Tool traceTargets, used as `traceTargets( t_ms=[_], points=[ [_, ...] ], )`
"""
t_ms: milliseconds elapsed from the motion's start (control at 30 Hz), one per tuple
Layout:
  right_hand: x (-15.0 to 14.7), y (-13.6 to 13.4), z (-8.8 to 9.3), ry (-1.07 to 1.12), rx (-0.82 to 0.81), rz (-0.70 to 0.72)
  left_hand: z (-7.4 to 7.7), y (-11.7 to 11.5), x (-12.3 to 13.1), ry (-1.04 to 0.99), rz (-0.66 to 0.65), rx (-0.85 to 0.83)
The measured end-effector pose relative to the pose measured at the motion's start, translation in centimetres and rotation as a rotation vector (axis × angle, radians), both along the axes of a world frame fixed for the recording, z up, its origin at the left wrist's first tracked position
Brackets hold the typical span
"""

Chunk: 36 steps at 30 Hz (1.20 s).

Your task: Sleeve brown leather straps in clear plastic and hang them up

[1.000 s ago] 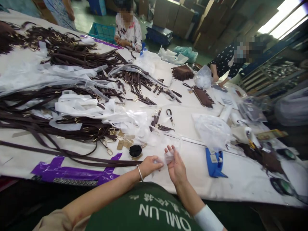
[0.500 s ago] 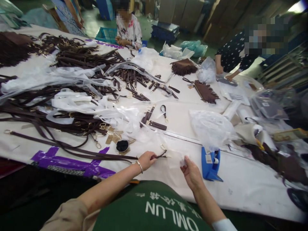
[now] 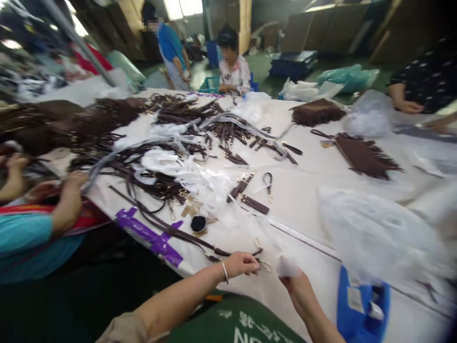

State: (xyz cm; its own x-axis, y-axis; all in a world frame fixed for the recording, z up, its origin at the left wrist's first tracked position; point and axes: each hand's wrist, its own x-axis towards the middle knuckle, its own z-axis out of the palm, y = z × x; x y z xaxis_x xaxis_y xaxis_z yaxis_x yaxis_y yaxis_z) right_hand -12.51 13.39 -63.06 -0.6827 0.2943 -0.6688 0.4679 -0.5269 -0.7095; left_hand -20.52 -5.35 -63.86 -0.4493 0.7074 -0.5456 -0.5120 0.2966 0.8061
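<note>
My left hand (image 3: 243,265), with a thin bracelet at the wrist, has its fingers closed at the end of a long dark brown strap (image 3: 178,234). A gold clasp (image 3: 265,266) shows just past the fingertips, and a second gold clasp (image 3: 257,244) lies above the hand. To the right, my right hand (image 3: 298,285) pinches a small translucent white piece of film (image 3: 287,267), slightly blurred. It is raised a little off the white table (image 3: 303,233). A blue tape dispenser (image 3: 362,305) stands to the right of my right hand.
Piled straps (image 3: 157,178) and white wrapping strips (image 3: 171,164) spread at left. Short wrist straps (image 3: 250,197) and a round black item (image 3: 198,223) lie ahead. A clear plastic bag (image 3: 378,228) and fringed brown bags (image 3: 366,152) lie right. A co-worker's arm (image 3: 69,202) reaches in left.
The view has swung left, bringing a co-worker at the left edge into sight. The film has risen above my right hand's fingertips. My left hand stays at the strap's end.
</note>
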Motion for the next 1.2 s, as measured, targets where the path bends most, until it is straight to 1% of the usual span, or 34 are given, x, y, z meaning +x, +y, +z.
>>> traceTargets(
  t_ms=[100, 167, 200, 267, 333, 400, 433, 500, 533, 567, 633, 667, 700, 767, 800, 833, 867, 933, 1000, 1067, 1100, 1133, 1200],
  points=[
    [-0.3, -0.5, -1.5, 0.002, 0.042, 0.166, -0.6, -0.5, 0.7, -0.073, 0.038, 0.045],
    [-0.7, -1.7, -1.9, 0.014, 0.108, 0.277, -1.0, -1.0, 1.3, -0.090, 0.123, 0.029],
    [-0.9, -2.4, -1.9, 0.018, 0.168, 0.335, -1.1, -1.4, 1.5, -0.091, 0.172, 0.004],
    [-1.5, -3.8, -1.5, 0.049, 0.349, 0.456, -1.3, -2.5, 1.8, -0.112, 0.248, -0.036],
    [-2.5, -5.6, -0.8, 0.103, 0.556, 0.559, -1.2, -4.0, 1.7, -0.177, 0.242, -0.011],
    [-3.7, -7.7, 0.0, 0.156, 0.712, 0.624, -0.8, -5.8, 1.2, -0.241, 0.194, 0.060],
    [-4.4, -8.9, 0.3, 0.167, 0.774, 0.633, -0.6, -6.8, 0.9, -0.249, 0.177, 0.091],
    [-6.0, -11.3, 0.9, 0.164, 0.846, 0.633, -0.4, -9.1, 0.1, -0.223, 0.175, 0.110],
    [-6.8, -12.4, 1.1, 0.138, 0.825, 0.668, -0.4, -10.5, -0.4, -0.190, 0.175, 0.083],
    [-7.6, -13.5, 1.5, 0.083, 0.761, 0.747, -0.5, -11.9, -0.9, -0.150, 0.167, 0.037],
    [-9.5, -15.5, 2.4, -0.060, 0.618, 0.977, -0.9, -14.8, -2.0, -0.080, 0.130, -0.076],
    [-10.5, -16.6, 2.9, -0.106, 0.626, 1.089, -1.3, -16.3, -2.5, -0.053, 0.109, -0.126],
    [-11.8, -17.9, 3.5, -0.117, 0.724, 1.168, -1.6, -17.6, -3.0, -0.035, 0.090, -0.160],
    [-14.5, -20.8, 4.1, -0.004, 1.097, 1.226, -2.2, -19.9, -3.8, -0.029, 0.062, -0.174],
    [-16.0, -22.4, 3.9, 0.078, 1.267, 1.232, -2.4, -20.9, -4.1, -0.031, 0.043, -0.168],
    [-17.5, -24.1, 3.5, 0.141, 1.377, 1.248, -2.5, -21.7, -4.4, -0.033, 0.024, -0.156],
    [-18.9, -25.8, 2.8, 0.175, 1.424, 1.273, -2.6, -22.4, -4.6, -0.036, 0.007, -0.143],
    [-21.2, -28.5, 0.6, 0.181, 1.431, 1.326, -2.6, -23.7, -5.1, -0.039, -0.019, -0.119],
    [-22.5, -30.2, -1.6, 0.156, 1.410, 1.354, -2.6, -24.7, -5.6, -0.039, -0.030, -0.107],
    [-23.0, -30.7, -3.1, 0.139, 1.377, 1.356, -2.7, -25.6, -6.1, -0.044, -0.026, -0.097],
    [-23.0, -30.6, -3.4, 0.133, 1.352, 1.347, -2.8, -25.9, -6.4, -0.050, -0.019, -0.090],
    [-22.9, -30.2, -3.4, 0.127, 1.322, 1.332, -2.8, -26.1, -6.7, -0.058, -0.009, -0.081],
    [-22.1, -29.0, -2.5, 0.120, 1.264, 1.272, -2.8, -26.4, -7.6, -0.067, 0.022, -0.059]
  ],
)
